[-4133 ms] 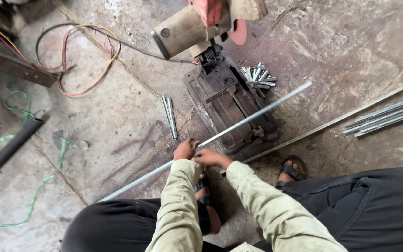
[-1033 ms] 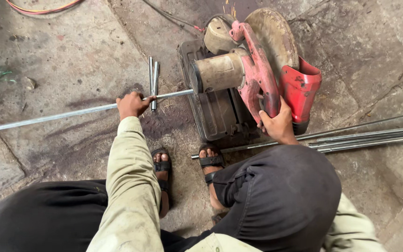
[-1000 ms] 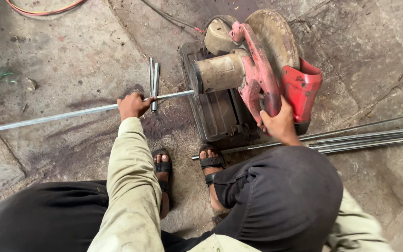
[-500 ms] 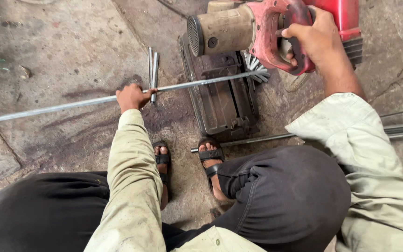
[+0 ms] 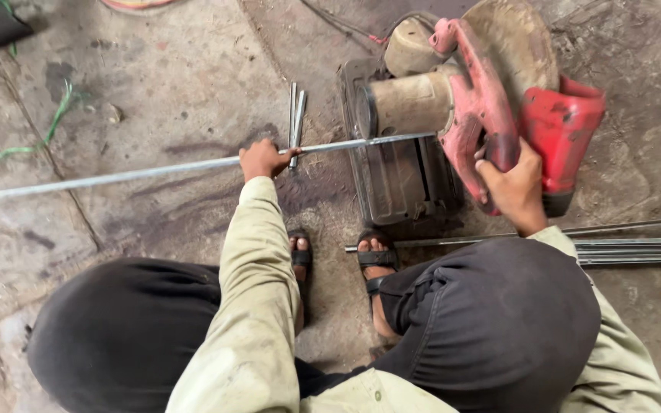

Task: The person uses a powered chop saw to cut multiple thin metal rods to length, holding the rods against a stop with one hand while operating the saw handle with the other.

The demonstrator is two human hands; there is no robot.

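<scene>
L hand [image 5: 263, 159] clamped on long thin grey metal rod [image 5: 116, 175]; R hand [image 5: 512, 190] wrapped round handle of red chop saw [image 5: 491, 99] w/ dusty motor.

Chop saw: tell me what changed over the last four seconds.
The right hand left the long metal rod, took the chop saw by its red handle, and has brought the head down again after lifting it half a second ago. The left hand stays gripping the rod across the saw's base; the cut pieces lie unmoved.

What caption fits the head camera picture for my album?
Left hand steadies a long metal rod while right hand grips the red chop saw.
</scene>
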